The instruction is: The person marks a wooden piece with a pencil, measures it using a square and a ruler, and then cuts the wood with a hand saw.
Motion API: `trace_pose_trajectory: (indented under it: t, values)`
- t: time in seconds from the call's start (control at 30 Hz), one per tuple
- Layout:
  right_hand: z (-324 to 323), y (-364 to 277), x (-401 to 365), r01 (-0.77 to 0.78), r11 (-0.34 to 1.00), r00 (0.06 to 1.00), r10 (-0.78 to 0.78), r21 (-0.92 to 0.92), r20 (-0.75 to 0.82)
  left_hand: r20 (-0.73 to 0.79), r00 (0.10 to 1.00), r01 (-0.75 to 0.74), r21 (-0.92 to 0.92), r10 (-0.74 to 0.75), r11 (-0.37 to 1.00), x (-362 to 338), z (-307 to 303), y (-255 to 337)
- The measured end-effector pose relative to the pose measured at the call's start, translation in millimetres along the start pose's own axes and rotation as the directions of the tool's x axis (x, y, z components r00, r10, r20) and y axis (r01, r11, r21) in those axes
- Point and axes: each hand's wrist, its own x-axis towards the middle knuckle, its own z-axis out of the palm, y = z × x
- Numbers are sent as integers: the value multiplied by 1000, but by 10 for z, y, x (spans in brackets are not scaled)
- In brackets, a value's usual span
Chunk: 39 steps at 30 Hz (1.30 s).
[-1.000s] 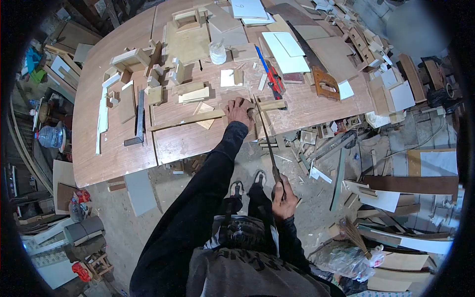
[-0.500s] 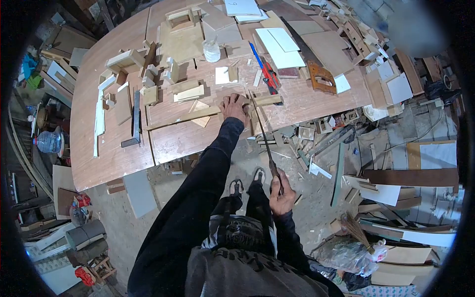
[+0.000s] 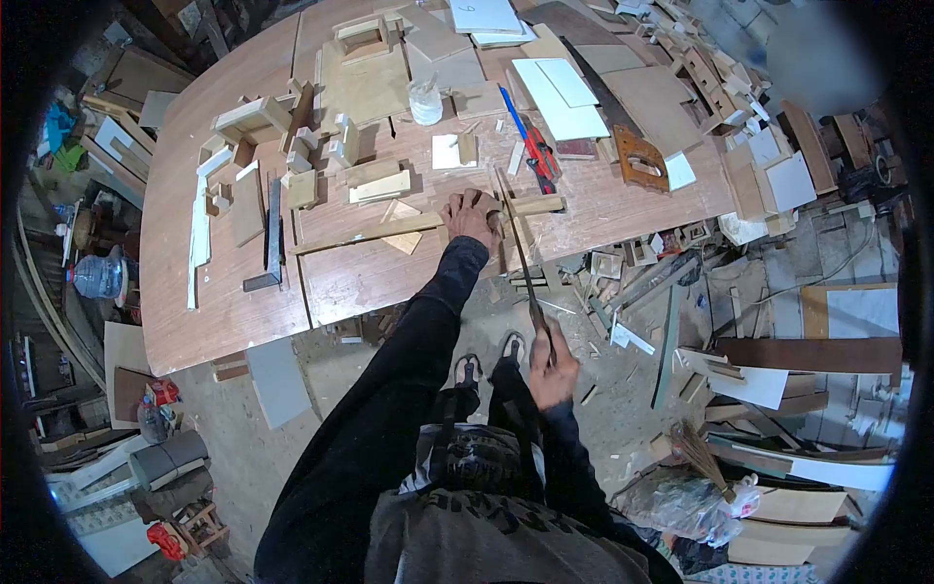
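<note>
A: Left hand (image 3: 472, 216)?
B: Clamped over the wooden strip (image 3: 360, 237), pinning it flat near the worktop (image 3: 233, 311) front edge.
A: Right hand (image 3: 552, 365)?
B: Clenched round the handsaw (image 3: 520, 261) handle, off the worktop, close to the body. Blade slants up and crosses the strip just beside the left hand.

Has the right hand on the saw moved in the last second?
Yes. The right hand has pushed the saw forward, nearer the table edge, while the left hand stays on the wooden strip.
</note>
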Motion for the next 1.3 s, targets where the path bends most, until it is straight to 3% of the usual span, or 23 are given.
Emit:
trace_pose_trajectory:
  t: [0.17, 0.27, 0.43, 0.5, 0.63, 0.7, 0.73, 0.8, 0.83, 0.9, 0.93, 1.07, 1.3]
  values:
    - [258, 4, 370, 76, 997, 995, -76, 3, -69, 46, 999, 8, 48, -11, 999, 42, 76, -49]
    - [30, 35, -38, -26, 999, 999, 25, 43, 31, 63, 998, 8, 32, -10, 999, 26, 91, -68]
    - [88, 58, 23, -45, 999, 999, 45, 29, 3, 16, 1000, -4, 7, 4, 1000, 3, 37, -29]
    - [303, 72, 321, 117, 993, 989, -118, -18, -89, 40, 999, -13, 26, 12, 1000, 0, 114, -102]
    - [243, 56, 306, 137, 987, 986, -145, -89, -84, 50, 997, -68, 40, 66, 997, -35, 59, -88]
    - [63, 19, 2, -41, 999, 999, 41, -10, 22, 52, 997, -64, -22, 65, 998, 10, 124, -132]
    - [36, 36, -95, -41, 999, 999, 41, -15, 23, 52, 997, -61, -25, 62, 998, 10, 117, -124]
    - [10, 75, -198, 171, 981, 982, -162, 95, -96, 71, 996, -53, -41, 56, 998, 19, 99, -111]
    - [25, 72, -187, 168, 981, 983, -159, 95, -95, 74, 996, -53, -41, 56, 998, 8, 53, -93]
    - [97, 70, -19, -24, 998, 1000, 23, -63, -17, 94, 995, -27, -31, 30, 999, 13, -21, -34]
    - [228, 105, 150, 25, 999, 998, -24, 23, -50, 96, 995, -32, -32, 35, 999, 9, -9, -30]
    - [298, 96, 291, 121, 993, 986, -122, -9, -111, 35, 998, -45, 24, 44, 999, 26, 114, -100]
    - [39, 80, -222, 116, 989, 990, -108, 95, -87, 23, 998, -52, -59, 54, 997, 9, -13, -38]
